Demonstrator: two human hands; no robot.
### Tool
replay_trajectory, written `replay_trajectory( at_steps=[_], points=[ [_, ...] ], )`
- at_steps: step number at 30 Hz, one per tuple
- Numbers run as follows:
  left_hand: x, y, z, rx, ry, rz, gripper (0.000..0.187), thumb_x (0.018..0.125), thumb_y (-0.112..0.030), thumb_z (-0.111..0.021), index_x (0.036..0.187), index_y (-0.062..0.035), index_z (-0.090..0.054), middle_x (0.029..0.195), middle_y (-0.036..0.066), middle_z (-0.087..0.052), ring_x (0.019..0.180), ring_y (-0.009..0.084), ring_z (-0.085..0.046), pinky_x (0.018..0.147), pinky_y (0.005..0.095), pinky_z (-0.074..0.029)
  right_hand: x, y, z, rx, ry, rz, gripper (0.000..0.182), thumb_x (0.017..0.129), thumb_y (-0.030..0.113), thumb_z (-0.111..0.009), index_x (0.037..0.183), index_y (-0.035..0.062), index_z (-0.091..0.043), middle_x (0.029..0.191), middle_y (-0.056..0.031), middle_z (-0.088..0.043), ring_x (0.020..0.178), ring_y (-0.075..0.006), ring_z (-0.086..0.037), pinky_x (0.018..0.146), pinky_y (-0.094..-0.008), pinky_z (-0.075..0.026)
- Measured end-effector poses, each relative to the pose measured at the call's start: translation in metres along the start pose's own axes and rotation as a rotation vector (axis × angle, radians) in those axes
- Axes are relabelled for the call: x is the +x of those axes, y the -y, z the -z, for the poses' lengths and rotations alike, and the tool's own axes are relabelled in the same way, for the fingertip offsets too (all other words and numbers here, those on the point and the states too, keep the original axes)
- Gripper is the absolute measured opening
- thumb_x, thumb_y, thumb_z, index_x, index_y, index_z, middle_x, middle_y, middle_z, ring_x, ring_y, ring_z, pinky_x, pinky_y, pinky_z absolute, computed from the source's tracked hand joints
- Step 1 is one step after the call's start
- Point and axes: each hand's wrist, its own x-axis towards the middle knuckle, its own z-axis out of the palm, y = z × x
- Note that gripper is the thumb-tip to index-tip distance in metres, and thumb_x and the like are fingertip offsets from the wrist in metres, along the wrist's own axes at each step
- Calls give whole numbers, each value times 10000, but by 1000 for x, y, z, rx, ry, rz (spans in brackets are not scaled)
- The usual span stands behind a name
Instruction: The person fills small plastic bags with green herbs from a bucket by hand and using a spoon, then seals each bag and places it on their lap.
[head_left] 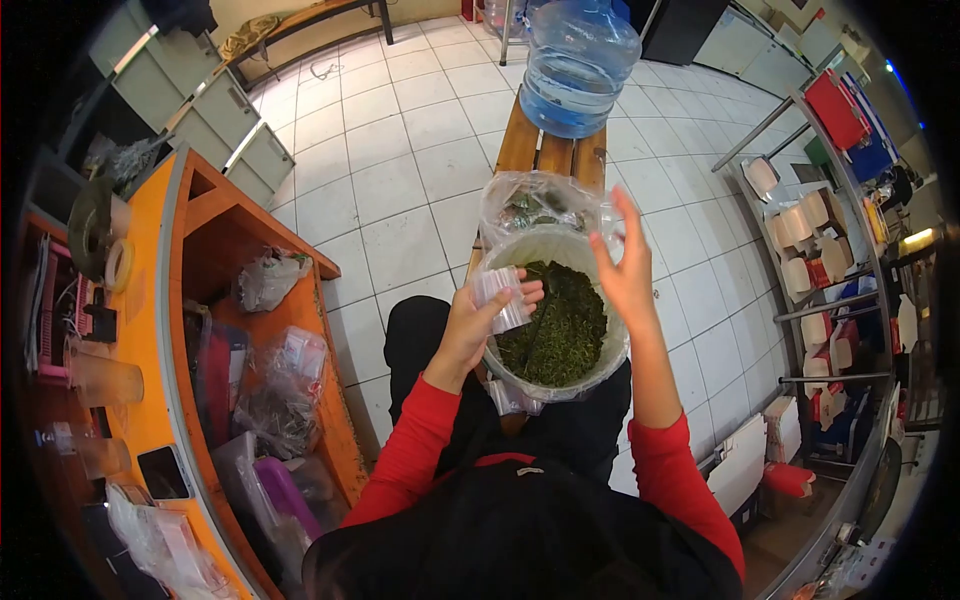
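My left hand (473, 322) is closed around a bundle of small clear plastic bags (500, 298), held over the left side of a tub. The tub (617, 350) is lined with clear plastic and contains chopped dark green leaves (560, 325). Above the tub's right rim, my right hand (625, 262) is raised with its fingers apart and nothing in them. Just behind the tub lies a clear plastic bag (515, 198) with something greenish inside. More clear plastic packets (514, 398) show below the tub's front edge, partly hidden.
A wooden bench (520, 135) runs ahead, bearing a large blue water bottle (578, 75). At left stands an orange counter (165, 300) with plastic cups (108, 380), a phone (164, 472) and bags on its shelf. A metal rack (835, 310) with boxes lines the right.
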Motion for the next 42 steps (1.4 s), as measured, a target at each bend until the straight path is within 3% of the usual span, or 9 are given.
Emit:
replay_trajectory(
  at_steps=[3, 6, 12, 14, 21, 30, 34, 37, 42],
  points=[
    [0, 10, 4, 176, -89, -60, 330, 851, -167, -720, 1073, 28, -573, 893, 98, -667, 748, 159, -659, 650, 267, -546, -30, 19, -1, 535, 350, -354, 380, 830, 136, -714, 1164, 25, -570, 932, -50, -670, 813, -128, -642, 693, -265, -494],
    [5, 22, 8, 334, -107, -104, 346, 802, -208, -780, 1019, -2, -607, 770, 16, -621, 607, 101, -583, 535, 218, -472, -52, 28, -2, 834, 540, -648, 234, 833, 104, -706, 1036, 16, -629, 880, -48, -661, 749, -106, -630, 625, -223, -484],
    [0, 18, -7, 285, -85, -47, 220, 855, -205, -726, 940, -29, -624, 742, -19, -575, 619, 65, -536, 562, 213, -447, -61, 30, 3, 905, 447, -760, 53, 845, 43, -656, 853, -8, -645, 737, -32, -623, 661, -105, -604, 572, -227, -469],
    [3, 22, -4, 170, -49, -28, 180, 903, -193, -666, 959, -29, -614, 767, -7, -590, 665, 54, -538, 591, 227, -441, -63, 24, 4, 895, 377, -731, 49, 841, 36, -646, 839, -12, -640, 714, -25, -609, 632, -98, -576, 549, -225, -446],
    [14, 33, 26, 48, -570, -306, 135, 941, -148, -585, 1032, -56, -624, 804, -5, -618, 623, 54, -482, 578, 212, -385, -66, 19, 10, 894, 154, -726, 25, 823, 11, -635, 812, -12, -637, 699, -17, -597, 599, -79, -539, 524, -213, -413],
    [-11, 20, -20, 732, -85, -254, 257, 822, -214, -757, 754, -16, -608, 712, -45, -543, 629, 42, -463, 596, 213, -389, -79, 30, 5, 729, 329, -598, 53, 806, 12, -694, 838, -18, -664, 766, -7, -648, 689, -37, -586, 558, -183, -441],
    [-9, 21, -19, 602, 46, -273, 186, 831, -157, -739, 878, 13, -681, 734, 5, -645, 707, 68, -571, 686, 237, -470, -78, 32, 10, 546, 402, -455, 67, 835, 36, -691, 843, -18, -651, 755, -21, -649, 658, -35, -573, 558, -182, -443],
    [-7, 16, -10, 561, 63, -169, 173, 829, -138, -739, 898, 17, -706, 821, 18, -677, 754, 70, -580, 708, 234, -475, -80, 32, 11, 861, 384, -611, 79, 842, 43, -685, 828, -11, -628, 740, -24, -642, 623, -43, -560, 541, -199, -439],
    [-13, 7, -21, 704, 82, -235, 149, 826, -118, -732, 885, 18, -713, 800, 21, -685, 757, 73, -594, 708, 239, -480, -79, 37, 15, 410, 381, -267, 84, 828, 36, -679, 851, -8, -611, 715, -34, -622, 575, -67, -554, 523, -217, -443]
  ],
)
